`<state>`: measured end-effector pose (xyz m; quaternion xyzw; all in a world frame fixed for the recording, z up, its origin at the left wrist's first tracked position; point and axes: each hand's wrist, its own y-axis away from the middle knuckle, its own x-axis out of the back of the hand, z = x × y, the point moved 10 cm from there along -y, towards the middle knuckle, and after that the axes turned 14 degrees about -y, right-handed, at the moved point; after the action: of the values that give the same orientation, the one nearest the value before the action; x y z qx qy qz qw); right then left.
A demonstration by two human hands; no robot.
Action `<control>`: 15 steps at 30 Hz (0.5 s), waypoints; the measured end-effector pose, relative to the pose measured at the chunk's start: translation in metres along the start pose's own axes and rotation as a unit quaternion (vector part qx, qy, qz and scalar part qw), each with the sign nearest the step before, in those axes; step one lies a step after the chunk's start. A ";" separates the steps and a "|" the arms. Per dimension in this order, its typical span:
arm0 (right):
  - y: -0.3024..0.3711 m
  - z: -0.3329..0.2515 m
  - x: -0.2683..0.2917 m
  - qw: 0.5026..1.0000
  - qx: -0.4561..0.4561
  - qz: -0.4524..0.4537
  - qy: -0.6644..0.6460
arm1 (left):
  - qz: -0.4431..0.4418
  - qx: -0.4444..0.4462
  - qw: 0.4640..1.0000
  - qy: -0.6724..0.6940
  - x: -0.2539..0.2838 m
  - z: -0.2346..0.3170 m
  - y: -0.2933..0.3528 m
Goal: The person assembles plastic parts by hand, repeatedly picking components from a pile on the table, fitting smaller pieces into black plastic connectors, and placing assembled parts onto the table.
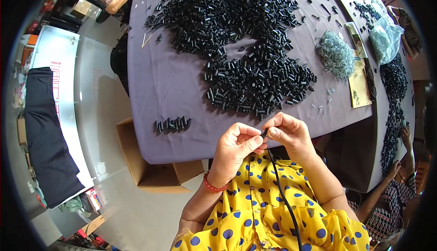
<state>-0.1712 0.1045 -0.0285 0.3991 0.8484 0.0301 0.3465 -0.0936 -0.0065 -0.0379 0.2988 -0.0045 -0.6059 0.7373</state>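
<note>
Both hands meet just off the near edge of the cloth-covered surface (168,87), in front of a yellow blouse (223,226) with blue dots. Between their fingertips sits a small black piece (265,133), mostly hidden by the fingers (its exact shape cannot be made out). The left hand (239,148) pinches it between thumb and forefinger, so the piece lies at the right tip of that hand; a red bead bracelet (215,184) circles its wrist. The right hand (292,135) pinches too, thumb and forefinger closed on the piece, which lies at its left tip. A black cord (283,192) runs from just below the fingers down over the blouse; whether it joins the piece cannot be told.

Beyond the hands, a large heap of black parts (255,76) spreads over the surface, its near end close to the fingertips. A small cluster of similar parts (172,124) lies apart, left of the left hand. To the right of the heap is a pile of clear pieces (335,54), beside a yellow sheet (359,89).
</note>
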 end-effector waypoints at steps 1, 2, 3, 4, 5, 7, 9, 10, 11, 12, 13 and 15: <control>0.000 0.000 0.001 1.000 0.002 0.000 -0.012 | 0.001 -0.002 1.000 -0.001 0.000 0.001 0.000; 0.000 0.001 0.001 1.000 0.002 0.000 -0.013 | 0.002 -0.002 1.000 -0.001 0.001 0.000 0.000; -0.001 0.002 0.002 1.000 0.003 0.001 -0.012 | 0.001 -0.004 1.000 -0.004 0.001 0.000 0.000; -0.001 0.002 0.003 1.000 0.004 0.003 -0.011 | 0.001 -0.007 1.000 -0.007 0.001 0.000 0.000; -0.001 0.002 0.003 1.000 0.004 0.002 -0.011 | 0.001 -0.007 1.000 -0.007 0.001 0.000 0.000; 0.000 0.000 0.002 1.000 0.010 0.002 0.004 | 0.000 -0.005 1.000 -0.011 0.001 0.000 0.001; 0.000 -0.001 0.002 1.000 0.013 0.001 0.022 | -0.003 -0.010 1.000 -0.010 0.001 -0.002 0.001; 0.000 -0.002 0.002 0.999 0.016 0.000 0.039 | -0.006 -0.014 1.000 -0.010 0.001 -0.002 0.001; 0.000 -0.003 0.001 0.999 0.016 0.000 0.039 | -0.006 -0.014 1.000 -0.010 0.001 -0.002 0.001; 0.000 -0.003 0.002 0.999 0.015 0.005 0.044 | -0.005 -0.016 1.000 -0.014 0.001 -0.002 0.001; 0.000 -0.003 0.003 0.999 0.014 0.009 0.049 | -0.005 -0.018 1.000 -0.018 0.002 -0.002 0.001; 0.000 -0.003 0.003 0.999 0.018 0.008 0.044 | 0.003 -0.016 1.000 -0.011 0.002 -0.002 0.001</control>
<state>-0.1741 0.1070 -0.0275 0.4102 0.8601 0.0354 0.3013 -0.0913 -0.0075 -0.0395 0.2805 -0.0034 -0.6071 0.7435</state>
